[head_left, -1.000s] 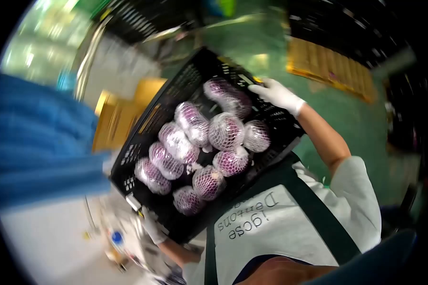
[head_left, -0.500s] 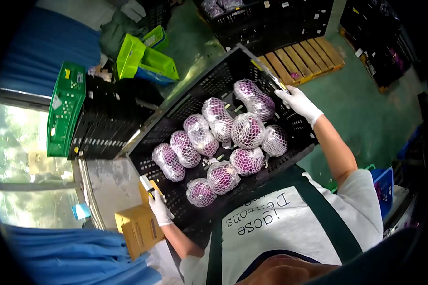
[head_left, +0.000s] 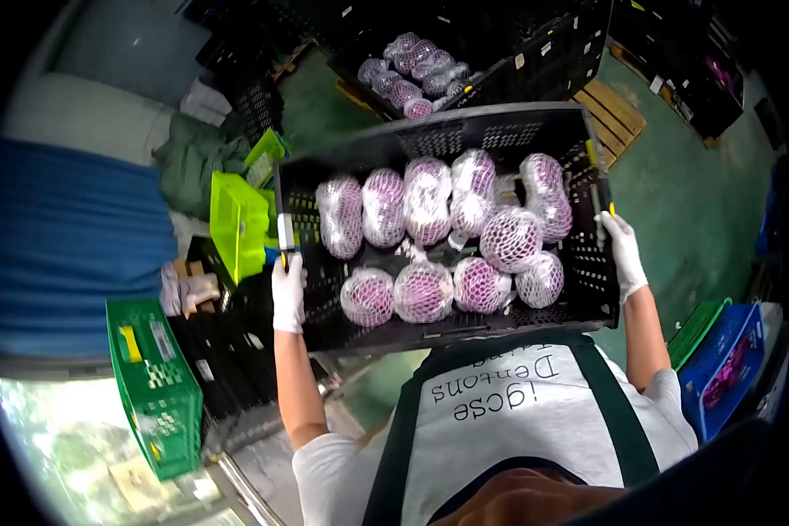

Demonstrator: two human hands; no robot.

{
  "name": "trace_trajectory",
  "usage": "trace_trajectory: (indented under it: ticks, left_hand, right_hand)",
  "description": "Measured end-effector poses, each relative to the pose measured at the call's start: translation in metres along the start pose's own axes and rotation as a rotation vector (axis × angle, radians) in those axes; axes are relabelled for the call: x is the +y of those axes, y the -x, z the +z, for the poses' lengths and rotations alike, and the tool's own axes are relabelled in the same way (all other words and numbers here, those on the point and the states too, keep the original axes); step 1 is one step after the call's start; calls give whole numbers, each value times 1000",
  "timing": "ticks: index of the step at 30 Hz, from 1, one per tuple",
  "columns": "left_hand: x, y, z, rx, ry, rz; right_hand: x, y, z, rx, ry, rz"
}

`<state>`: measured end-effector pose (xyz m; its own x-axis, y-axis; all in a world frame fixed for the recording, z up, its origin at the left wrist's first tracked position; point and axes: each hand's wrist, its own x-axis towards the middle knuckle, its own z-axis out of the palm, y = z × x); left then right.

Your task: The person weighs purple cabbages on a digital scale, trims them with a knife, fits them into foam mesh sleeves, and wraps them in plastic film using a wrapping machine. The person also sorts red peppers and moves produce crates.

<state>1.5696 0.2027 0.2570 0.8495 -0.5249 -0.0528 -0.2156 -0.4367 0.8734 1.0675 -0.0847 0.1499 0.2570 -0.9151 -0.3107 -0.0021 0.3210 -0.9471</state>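
Observation:
A black crate point(head_left: 465, 334) is held up in front of my body, nearly level across the view. Inside it lie several purple items in white foam nets and clear wrap, such as the round one point(head_left: 511, 239) at the right of the middle. My left hand point(head_left: 288, 294), in a white glove, grips the crate's left end by a white label. The right end is gripped by my right hand point(head_left: 622, 254), also white-gloved, near a yellow mark. The fingertips of both hands are partly hidden by the crate's walls.
Beyond the held crate stands another black crate point(head_left: 491, 81) with similar wrapped items. A wooden pallet point(head_left: 607, 118) lies on the green floor. Light green bins point(head_left: 237, 223) and a dark green crate point(head_left: 153, 386) are at the left. A blue crate point(head_left: 719, 373) stands at the right.
The view has swung round, and the held crate has gone from slanted to nearly level. The filled crate beyond it now shows more fully. Both hands have kept their grip.

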Motion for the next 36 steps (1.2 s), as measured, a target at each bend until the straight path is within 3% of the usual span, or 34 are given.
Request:
trace_trajectory:
  ticks: [1,7,9,12,14,15,17,18,19,20,22,23,25,28,29,31,33,34,35,36]
  left_hand:
    - [-1,-75,24,-36,19,32]
    - [-12,-115,20,-211,-7,320]
    - [5,-165,47,-240,15,380]
    - [22,-201,62,-303,-68,396]
    - [-9,-194,63,-335,-127,410]
    - [19,-300,111,-450,-185,405]
    - [9,-370,155,-568,-275,338]
    - [6,-394,168,-656,-252,330]
    - [-2,-406,171,-751,-233,320]
    - [15,-395,158,-827,-253,244]
    - [5,-438,163,-869,-282,455]
    - [10,-436,159,-885,-295,556]
    - [40,-450,173,-965,-338,572]
    - [63,-444,157,-942,-319,654]
    - [65,-432,165,-981,-348,569]
    - [72,-446,159,-904,-329,631]
    - [89,-460,143,-656,-685,1266]
    - [108,-443,131,-540,-503,1506]
    - [123,-416,116,-422,-300,1725]
    - [129,-393,104,-395,-262,1686]
  right_hand:
    - [13,-33,24,60,-41,-32]
    - [89,56,51,188,-294,-161]
    - [87,31,67,205,-364,-152]
    - [103,27,88,222,-501,-110]
    - [135,52,86,264,-413,-126]
    - [98,1,125,411,-361,-83]
    - [84,-1,149,494,-368,8]
    - [72,1,165,560,-208,-37]
    - [64,17,177,625,-48,-72]
    - [66,41,183,601,-161,-18]
    - [90,33,230,796,-16,-73]
    - [117,54,215,819,11,-36]
    - [120,67,236,836,-92,2]
    - [122,88,288,941,-117,-78]
    - [135,72,283,962,-111,-64]
    - [133,62,287,958,-149,-59]
    - [107,41,298,924,-78,-2]
    - [90,25,317,1039,-117,-14]
    - [93,28,310,976,23,8]
    - [104,32,278,847,-118,10]
